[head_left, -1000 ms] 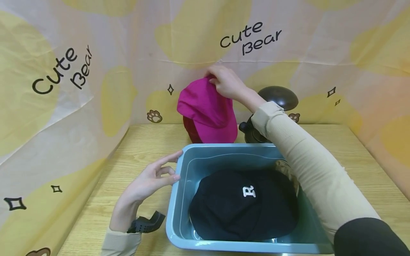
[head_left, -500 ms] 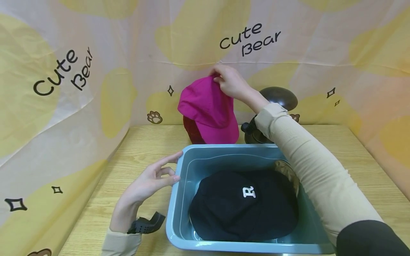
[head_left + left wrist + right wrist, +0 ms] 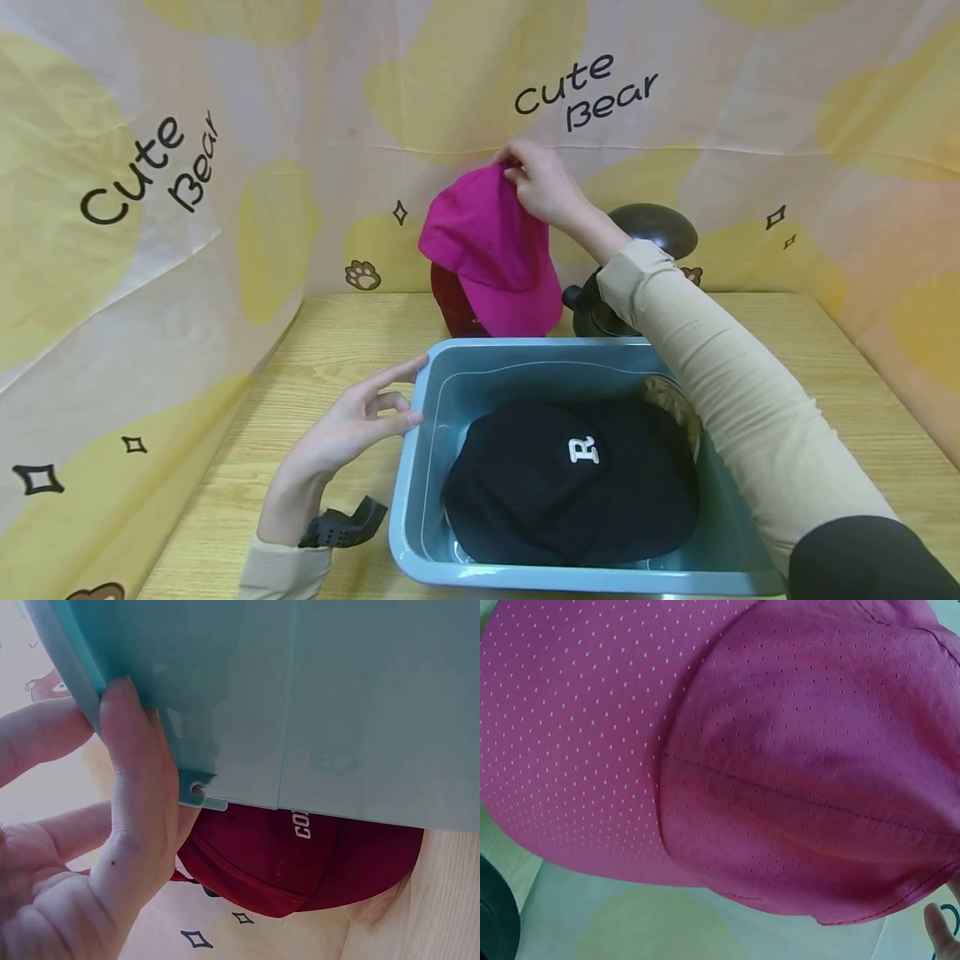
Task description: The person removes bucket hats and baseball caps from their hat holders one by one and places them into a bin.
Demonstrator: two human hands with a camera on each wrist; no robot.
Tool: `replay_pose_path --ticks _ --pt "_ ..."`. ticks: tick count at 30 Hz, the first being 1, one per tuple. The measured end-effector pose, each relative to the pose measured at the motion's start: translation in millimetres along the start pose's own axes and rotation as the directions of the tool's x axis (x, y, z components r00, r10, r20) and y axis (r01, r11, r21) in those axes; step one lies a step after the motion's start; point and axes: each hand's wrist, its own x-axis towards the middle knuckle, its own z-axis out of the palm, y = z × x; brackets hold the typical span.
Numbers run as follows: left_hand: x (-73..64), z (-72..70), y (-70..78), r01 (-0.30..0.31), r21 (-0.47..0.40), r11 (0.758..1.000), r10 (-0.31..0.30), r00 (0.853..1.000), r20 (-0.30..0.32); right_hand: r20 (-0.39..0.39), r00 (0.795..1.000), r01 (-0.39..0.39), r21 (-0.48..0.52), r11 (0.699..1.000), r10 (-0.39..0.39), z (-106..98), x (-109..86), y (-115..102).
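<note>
In the head view my right hand (image 3: pixel 547 183) pinches the crown of a bright pink cap (image 3: pixel 491 242), which hangs brim-down. Small pale perforations dot this cap (image 3: pixel 780 750) in the right wrist view, where a fingertip (image 3: pixel 937 930) shows at its edge. Behind and below it is a dark red cap (image 3: pixel 300 855), lettered and mostly hidden. My left hand (image 3: pixel 356 421) touches the left rim of a blue plastic tub (image 3: pixel 408 500) with extended thumb and fingers. Inside the tub lies a black cap (image 3: pixel 525 483) with a white R, beside a camouflage-patterned fabric item (image 3: pixel 671 404).
Behind the tub, partly covered by my right sleeve, are a dark pot (image 3: pixel 592 312) with a handle and a shiny black dome-shaped piece (image 3: pixel 652 229). A printed curtain (image 3: pixel 337 100) closes off the back and sides of the wooden table (image 3: pixel 345 325).
My right hand has risen slightly and shifted a little right, drawing the pink cap upward. More of the red cap shows beneath it. My left hand and the tub stay put.
</note>
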Motion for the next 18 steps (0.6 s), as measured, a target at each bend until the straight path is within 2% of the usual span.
replay_pose_path --ticks 10,18 --pt "0.9 2.0 0.5 0.016 0.002 1.000 -0.016 1.000 -0.004 -0.060 0.995 -0.077 0.106 0.991 0.084 -6.1 12.0 2.5" --pt "2.4 3.5 0.9 0.033 0.007 0.999 -0.033 0.999 -0.013 -0.095 0.992 -0.072 0.089 0.993 0.080 -9.4 15.4 4.6"
